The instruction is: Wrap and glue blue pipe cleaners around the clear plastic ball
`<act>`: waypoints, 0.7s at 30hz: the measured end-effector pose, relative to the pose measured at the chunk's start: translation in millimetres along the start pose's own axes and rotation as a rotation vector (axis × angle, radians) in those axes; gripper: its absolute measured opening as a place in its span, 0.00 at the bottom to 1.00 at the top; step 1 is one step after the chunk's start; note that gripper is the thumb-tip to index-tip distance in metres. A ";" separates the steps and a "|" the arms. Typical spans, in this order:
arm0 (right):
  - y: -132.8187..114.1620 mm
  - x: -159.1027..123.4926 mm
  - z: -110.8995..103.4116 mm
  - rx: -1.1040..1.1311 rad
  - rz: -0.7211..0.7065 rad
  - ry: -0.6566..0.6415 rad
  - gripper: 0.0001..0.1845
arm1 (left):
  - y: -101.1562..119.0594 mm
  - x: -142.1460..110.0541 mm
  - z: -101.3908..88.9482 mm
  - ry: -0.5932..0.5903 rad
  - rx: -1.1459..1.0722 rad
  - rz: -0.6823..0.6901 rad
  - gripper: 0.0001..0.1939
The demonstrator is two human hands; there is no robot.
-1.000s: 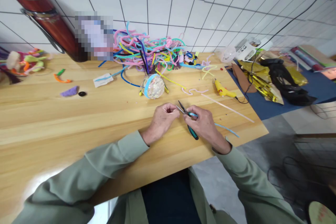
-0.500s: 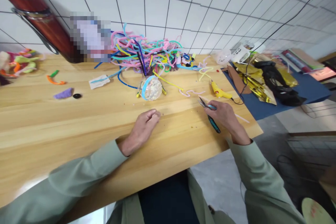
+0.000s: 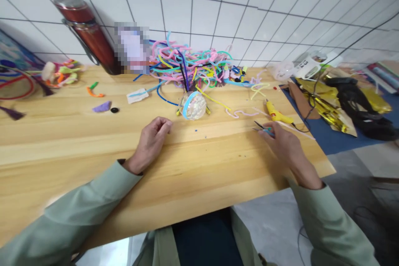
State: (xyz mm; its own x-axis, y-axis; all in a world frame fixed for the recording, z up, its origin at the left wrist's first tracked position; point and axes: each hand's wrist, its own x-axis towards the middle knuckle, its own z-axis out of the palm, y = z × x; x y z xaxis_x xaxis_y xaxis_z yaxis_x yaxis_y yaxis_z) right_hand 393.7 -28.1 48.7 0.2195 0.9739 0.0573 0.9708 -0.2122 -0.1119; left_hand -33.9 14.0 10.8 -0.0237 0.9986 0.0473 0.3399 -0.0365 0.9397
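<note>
My right hand (image 3: 285, 143) is closed around pliers (image 3: 263, 129) with dark pointed jaws and teal on the handles; the jaws point left, just over the tabletop. Fingers curled, my left hand (image 3: 152, 143) rests on the wood, thumb against the index finger. Whatever it may hold is hidden. Between the hands and farther back sits a clear faceted ball (image 3: 197, 106) with a light blue band (image 3: 188, 106) round it. Small blue bits (image 3: 196, 130) lie on the table in front of the ball. A pink pipe cleaner (image 3: 241, 114) curls left of the yellow glue gun (image 3: 277, 114).
A tangled heap of pipe cleaners (image 3: 193, 64) lies along the tiled wall. Left of it stand a blurred-out object and a red thermos (image 3: 90, 35). A purple piece (image 3: 102, 107) and a black disc (image 3: 114, 110) lie at left. Gold foil (image 3: 330, 112) lies on blue material at right.
The view has shifted left. My left hand has drawn away from the ball, to the left. The pliers have turned in my right hand, their handles now mostly hidden. Blue bits now show.
</note>
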 end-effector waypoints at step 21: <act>-191.7 85.3 10.5 0.674 -0.228 -0.091 0.19 | -12.0 53.7 38.1 -0.028 0.543 0.448 0.36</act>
State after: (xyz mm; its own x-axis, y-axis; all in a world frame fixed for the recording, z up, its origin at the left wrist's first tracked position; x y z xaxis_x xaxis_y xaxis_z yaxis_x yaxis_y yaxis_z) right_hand 225.3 96.5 64.6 -0.0187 0.9972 0.0726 0.7143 0.0642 -0.6969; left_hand -3.4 69.6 -10.9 0.2499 0.8927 0.3752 0.7327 -0.4276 0.5295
